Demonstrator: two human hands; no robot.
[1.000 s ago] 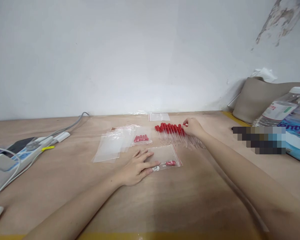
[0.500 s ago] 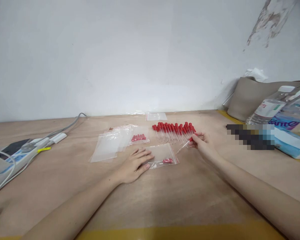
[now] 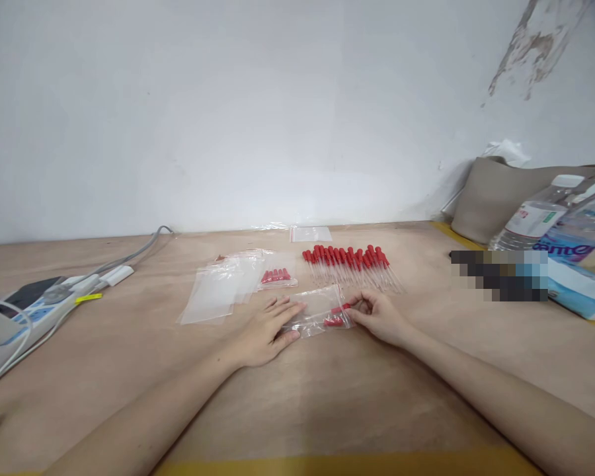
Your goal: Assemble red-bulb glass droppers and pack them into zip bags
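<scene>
My left hand (image 3: pixel 268 330) lies flat with fingers spread on the left end of a small clear zip bag (image 3: pixel 313 309), holding it to the wooden table (image 3: pixel 327 396). My right hand (image 3: pixel 377 316) is at the bag's right opening, fingers pinched on a red-capped glass dropper (image 3: pixel 341 309) that pokes into the bag. Another red-capped dropper (image 3: pixel 333 322) lies inside the bag. Behind the bag is a row of several loose red-capped droppers (image 3: pixel 350 261).
A filled bag of droppers (image 3: pixel 276 277) lies beside a stack of empty clear bags (image 3: pixel 218 287); one more bag (image 3: pixel 311 233) lies by the wall. A power strip with cables (image 3: pixel 44 297) is at left. Water bottles (image 3: pixel 540 221), a grey pouch (image 3: pixel 496 192) and a box (image 3: pixel 575 284) stand at right.
My right hand took one dropper from the row and carried it down and left to the bag's opening. My left hand stayed on the bag.
</scene>
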